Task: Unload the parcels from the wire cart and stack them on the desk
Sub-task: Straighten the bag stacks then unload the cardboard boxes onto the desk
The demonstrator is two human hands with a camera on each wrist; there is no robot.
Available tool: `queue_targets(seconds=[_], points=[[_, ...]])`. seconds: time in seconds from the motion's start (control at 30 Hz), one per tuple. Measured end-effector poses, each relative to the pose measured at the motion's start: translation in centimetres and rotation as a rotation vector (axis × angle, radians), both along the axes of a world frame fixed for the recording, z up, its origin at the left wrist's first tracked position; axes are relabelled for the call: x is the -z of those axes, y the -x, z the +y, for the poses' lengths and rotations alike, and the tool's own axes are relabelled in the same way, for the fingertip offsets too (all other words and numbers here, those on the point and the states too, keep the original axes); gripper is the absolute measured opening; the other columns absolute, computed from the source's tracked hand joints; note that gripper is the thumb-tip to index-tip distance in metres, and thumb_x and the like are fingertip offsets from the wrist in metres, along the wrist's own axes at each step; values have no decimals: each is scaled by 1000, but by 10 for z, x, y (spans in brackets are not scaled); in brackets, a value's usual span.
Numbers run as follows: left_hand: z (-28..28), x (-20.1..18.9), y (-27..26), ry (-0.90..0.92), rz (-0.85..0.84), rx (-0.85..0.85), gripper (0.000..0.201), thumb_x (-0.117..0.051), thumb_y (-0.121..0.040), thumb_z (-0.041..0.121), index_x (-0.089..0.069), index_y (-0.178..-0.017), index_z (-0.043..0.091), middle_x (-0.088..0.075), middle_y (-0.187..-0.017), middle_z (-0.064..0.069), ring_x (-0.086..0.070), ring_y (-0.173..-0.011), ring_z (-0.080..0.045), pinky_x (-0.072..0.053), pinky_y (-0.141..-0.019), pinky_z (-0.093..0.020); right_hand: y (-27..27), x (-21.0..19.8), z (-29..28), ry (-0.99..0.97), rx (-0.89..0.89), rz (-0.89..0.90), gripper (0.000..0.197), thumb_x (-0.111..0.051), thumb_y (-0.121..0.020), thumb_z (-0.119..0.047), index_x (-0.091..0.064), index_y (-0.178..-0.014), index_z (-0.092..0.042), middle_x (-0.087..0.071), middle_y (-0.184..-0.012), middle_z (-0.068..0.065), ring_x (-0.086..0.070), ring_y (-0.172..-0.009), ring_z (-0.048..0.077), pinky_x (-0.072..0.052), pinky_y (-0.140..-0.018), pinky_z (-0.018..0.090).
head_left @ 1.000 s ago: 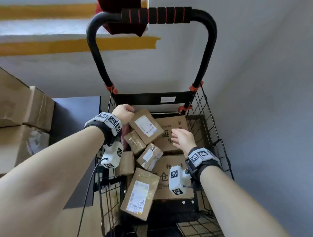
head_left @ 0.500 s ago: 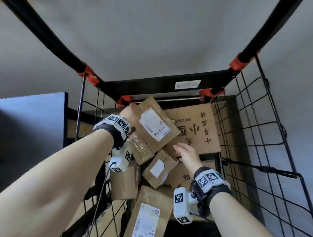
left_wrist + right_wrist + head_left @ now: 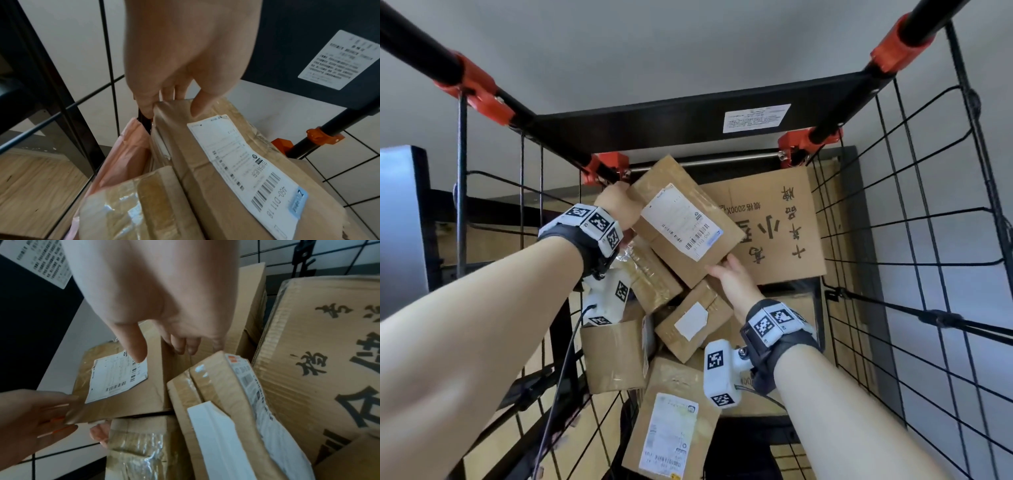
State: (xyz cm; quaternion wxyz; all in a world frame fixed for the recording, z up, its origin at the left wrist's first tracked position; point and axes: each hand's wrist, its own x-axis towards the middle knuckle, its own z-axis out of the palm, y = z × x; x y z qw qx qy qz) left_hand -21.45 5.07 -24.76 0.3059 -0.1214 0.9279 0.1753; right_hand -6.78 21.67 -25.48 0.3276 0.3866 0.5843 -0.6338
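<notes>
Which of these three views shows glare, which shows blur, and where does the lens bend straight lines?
Head view: the wire cart bars bow outward from wide-angle distortion; light is soft and even. Left wrist view: the left hand is close and soft, while the label on the held parcel reads sharply; tape on the taped parcel glares. Right wrist view: the right hand is blurred, and the scene is dimmer.
</notes>
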Motion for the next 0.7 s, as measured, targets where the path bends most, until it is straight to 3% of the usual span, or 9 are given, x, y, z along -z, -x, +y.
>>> queue_targets(seconds=[0.07,0.13,0.23,0.33,0.4,0.53,0.7], points=[[1,-5,-3,5,-10,-22,32,-43,-94,15,-57,-121,5,-61,-116,-16,-59,-104,-32,-45,-78,-32,-2,-3,3,6,51,11,29,-54,-93,-12,-48,-119,-25,-59,-111,-11,-56,-90,3,-46,-85,21],[3,-13,-6,0,-22,-34,32,-44,-93,14,-57,-121,5,-61,-114,-15,-60,-103,-31,-47,-78,-33,-4,-8,8,12,66,25,32,-56,-92,-13,-50,-122,-24,-59,-121,-7,-55,-102,9,-43,-93,29],[8,-27,-13,6,-8,-49,31,-47,-91,10,-59,-119,3,-62,-114,-14,-60,-104,-31,-45,-77,-30,-7,-20,19,7,104,50,33,-56,-92,-13,-49,-121,-26,-57,-110,-11,-52,-96,2,-38,-81,23],[13,-45,-23,-25,18,-77,29,-48,-89,11,-61,-113,3,-63,-110,-14,-60,-103,-30,-41,-72,-28,-12,-33,31,-12,144,65,30,-57,-92,-12,-44,-114,-28,-55,-103,-14,-46,-85,-9,-32,-88,25],[17,-60,-32,-65,25,-111,29,-49,-89,14,-60,-115,6,-62,-110,-12,-60,-103,-28,-41,-72,-28,-18,-43,39,-22,171,78,33,-59,-90,-13,-45,-118,-22,-57,-104,-12,-49,-88,-4,-32,-90,27],[22,-92,-56,-120,53,-174,32,-55,-86,19,-55,-117,10,-60,-112,-8,-61,-101,-27,-53,-86,-36,-34,-74,52,-48,199,103,58,-64,-85,-16,-38,-137,-15,-60,-121,-3,-53,-107,12,-35,-88,31],[25,-148,-95,-286,124,-263,20,-60,-81,18,-57,-100,14,-60,-96,-8,-57,-80,-23,-49,-71,-33,-59,-136,73,-67,197,192,43,-64,-86,-14,-43,-123,-21,-59,-122,-3,-55,-106,12,-38,-74,26]])
